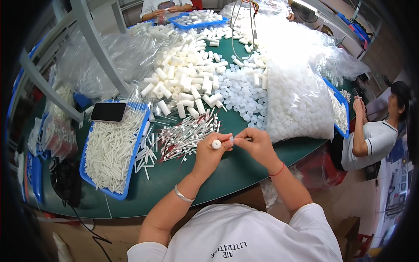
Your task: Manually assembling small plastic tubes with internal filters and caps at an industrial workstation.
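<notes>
My left hand (208, 153) is closed around a white foam-like cylinder (216, 144), whose round end with a small centre hole faces up. Its fingertips meet those of my right hand (256, 146), which is pinched at a small translucent piece (231, 139) between the two hands. Just left of my hands lies a loose pile of thin white sticks with red wires (183, 137). Beyond them are a heap of thick white cylinders (185, 83) and a spread of small translucent round caps (244, 98).
A blue tray of thin white tubes (109, 159) stands left, with a phone (108, 112) on its far edge. A bulging clear bag of white pieces (299, 105) sits right. Grey metal posts (98, 46) rise at left. Co-workers sit right (371, 139) and far across the green table (257, 168).
</notes>
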Demonstrator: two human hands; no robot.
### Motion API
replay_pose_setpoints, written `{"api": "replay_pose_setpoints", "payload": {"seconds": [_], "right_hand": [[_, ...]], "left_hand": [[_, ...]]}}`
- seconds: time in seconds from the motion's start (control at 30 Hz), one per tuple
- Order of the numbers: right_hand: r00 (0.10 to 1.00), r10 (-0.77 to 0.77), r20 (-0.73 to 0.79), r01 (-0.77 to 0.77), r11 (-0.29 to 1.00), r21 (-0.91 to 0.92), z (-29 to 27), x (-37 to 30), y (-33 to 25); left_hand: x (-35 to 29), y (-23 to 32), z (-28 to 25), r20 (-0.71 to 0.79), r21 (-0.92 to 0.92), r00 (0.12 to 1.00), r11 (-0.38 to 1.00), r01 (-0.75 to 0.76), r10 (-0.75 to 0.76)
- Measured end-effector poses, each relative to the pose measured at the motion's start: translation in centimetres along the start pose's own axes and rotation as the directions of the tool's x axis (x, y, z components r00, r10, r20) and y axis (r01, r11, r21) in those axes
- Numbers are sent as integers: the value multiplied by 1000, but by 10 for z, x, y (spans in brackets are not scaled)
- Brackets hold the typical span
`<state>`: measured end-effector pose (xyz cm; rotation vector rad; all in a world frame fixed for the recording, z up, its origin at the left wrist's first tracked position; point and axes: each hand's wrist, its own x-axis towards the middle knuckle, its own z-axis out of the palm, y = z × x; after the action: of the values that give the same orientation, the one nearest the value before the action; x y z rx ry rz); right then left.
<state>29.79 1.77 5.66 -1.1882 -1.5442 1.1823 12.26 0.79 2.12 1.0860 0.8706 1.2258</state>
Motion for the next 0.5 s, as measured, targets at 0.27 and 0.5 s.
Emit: {"api": "replay_pose_setpoints", "payload": {"seconds": [0.27,0.5], "right_hand": [[992,122,-25,-114,972,204,-6,13,-10],[998,66,14,-67,988,141,0,13,-16]], "left_hand": [[0,16,2,-152,183,988,983,10,18],[-6,19,-21,-48,538,999,842,39,-15]]}}
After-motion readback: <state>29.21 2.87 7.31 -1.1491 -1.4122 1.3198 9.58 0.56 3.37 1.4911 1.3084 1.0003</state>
